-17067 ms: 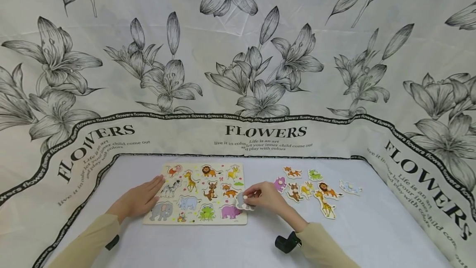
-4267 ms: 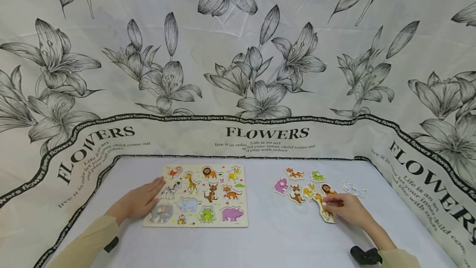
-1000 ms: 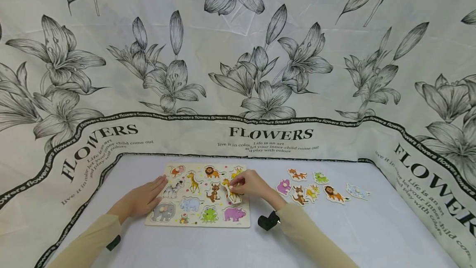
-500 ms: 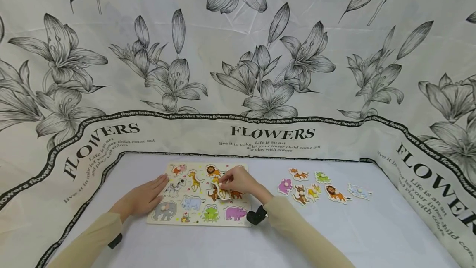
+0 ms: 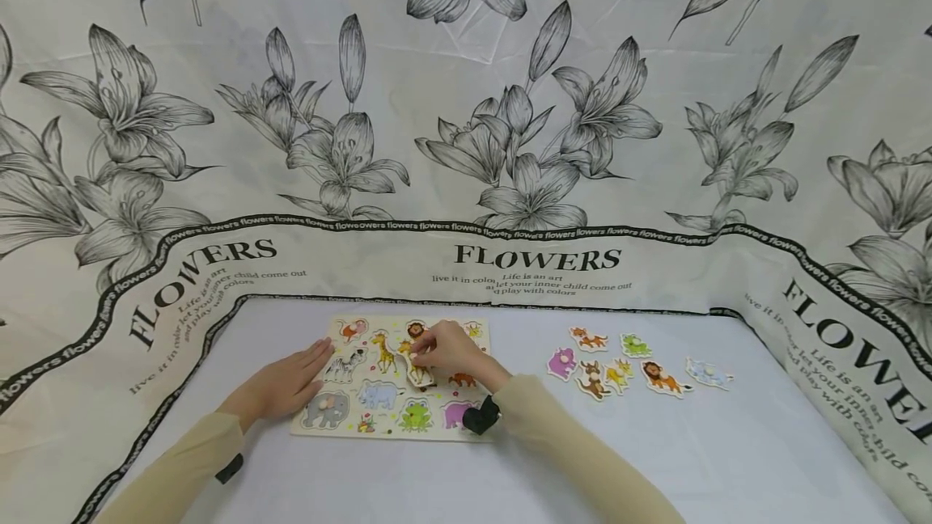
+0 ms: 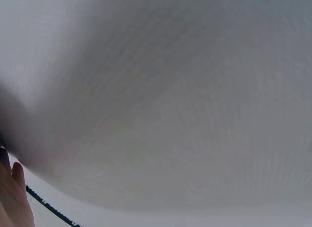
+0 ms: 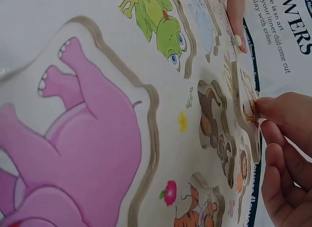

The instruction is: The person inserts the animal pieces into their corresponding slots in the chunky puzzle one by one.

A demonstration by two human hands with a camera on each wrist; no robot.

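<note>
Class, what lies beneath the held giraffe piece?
The puzzle board, whose kangaroo recess shows in the right wrist view. In the head view, the right hand and giraffe piece mostly hide that recess.

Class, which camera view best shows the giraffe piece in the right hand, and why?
Head view: the giraffe piece shows most of its printed front, though the right hand overlaps it. The right wrist view catches it at a steep slant, edge prominent; the left wrist view doesn't show it.
</note>
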